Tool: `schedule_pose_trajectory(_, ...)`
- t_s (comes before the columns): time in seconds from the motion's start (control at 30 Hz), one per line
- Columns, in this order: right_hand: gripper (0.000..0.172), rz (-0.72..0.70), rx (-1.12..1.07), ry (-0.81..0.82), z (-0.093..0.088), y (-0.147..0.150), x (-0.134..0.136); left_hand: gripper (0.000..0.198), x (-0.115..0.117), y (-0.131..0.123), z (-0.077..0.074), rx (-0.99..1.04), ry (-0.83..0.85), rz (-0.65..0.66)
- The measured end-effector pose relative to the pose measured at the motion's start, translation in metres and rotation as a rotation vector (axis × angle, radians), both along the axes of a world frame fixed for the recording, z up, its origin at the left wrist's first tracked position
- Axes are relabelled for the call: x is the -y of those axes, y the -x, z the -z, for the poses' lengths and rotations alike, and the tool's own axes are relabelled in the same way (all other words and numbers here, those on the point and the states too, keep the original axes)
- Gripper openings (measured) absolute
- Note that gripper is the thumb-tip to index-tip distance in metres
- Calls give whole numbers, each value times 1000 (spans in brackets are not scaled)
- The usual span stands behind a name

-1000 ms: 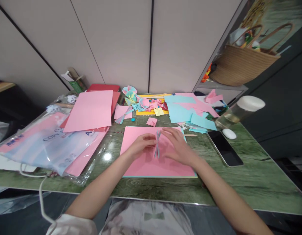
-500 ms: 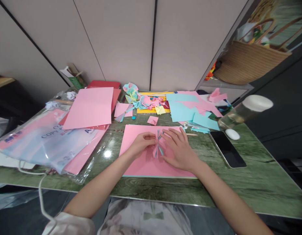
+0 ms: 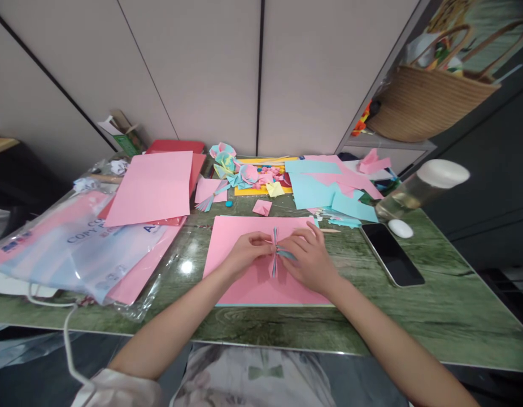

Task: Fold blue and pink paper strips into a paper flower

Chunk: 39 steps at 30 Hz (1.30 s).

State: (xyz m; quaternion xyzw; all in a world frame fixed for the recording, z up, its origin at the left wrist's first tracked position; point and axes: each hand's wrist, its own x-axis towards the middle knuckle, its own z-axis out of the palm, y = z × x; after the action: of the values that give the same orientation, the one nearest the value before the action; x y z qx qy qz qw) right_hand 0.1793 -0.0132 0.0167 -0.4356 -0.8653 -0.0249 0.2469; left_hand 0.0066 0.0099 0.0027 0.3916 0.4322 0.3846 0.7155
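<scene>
Over a stack of pink paper (image 3: 240,291), a small bundle of pink and blue paper strips (image 3: 274,267) is pinched at its middle and fans out toward both ends. My left hand (image 3: 249,252) grips the centre of this bundle between thumb and fingertips. From the other side, my right hand (image 3: 310,257) closes its thumb and fingers on a blue strip of the bundle, which sticks out to the right. A folded pink paper square (image 3: 262,207) lies just beyond the stack. A similar strip bundle (image 3: 212,195) rests on pink paper farther back on the left.
Plastic-wrapped copy paper (image 3: 87,243) and pink sheets (image 3: 153,189) cover the left. Folded paper flowers (image 3: 247,175) and blue paper scraps (image 3: 314,191) lie at the back. On the right are a phone (image 3: 392,254), a white oval object (image 3: 400,228) and a clear bottle (image 3: 414,192).
My right hand's spread fingers have closed in on the bundle, and a blue strip now points out to the right. My left hand keeps its pinch; the view has shifted slightly.
</scene>
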Motion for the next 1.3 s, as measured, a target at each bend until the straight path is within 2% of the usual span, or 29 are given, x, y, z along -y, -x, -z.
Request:
schedule_pose_trajectory(0.33, 16, -8, -74, -1, 0, -2, 1, 29, 2, -1, -5, 20, 40, -11)
schedule_pose_trajectory(0.7, 9, -145, -52, -228, 9, -11, -7, 26, 1, 2, -4, -36, 3, 59)
schedule_pose_trajectory(1.13, 11, -145, -61, -203, 15, -11, -5, 28, 2, 1, -3, -26, 29, 76)
schedule_pose_trajectory(1.23, 10, -129, -56, -204, 15, -12, -6, 35, 1, 5, -7, -74, -35, 147)
schedule_pose_trajectory(1.3, 9, -109, -58, -207, 14, -13, -8, 54, 1, 8, -14, -169, -196, 218)
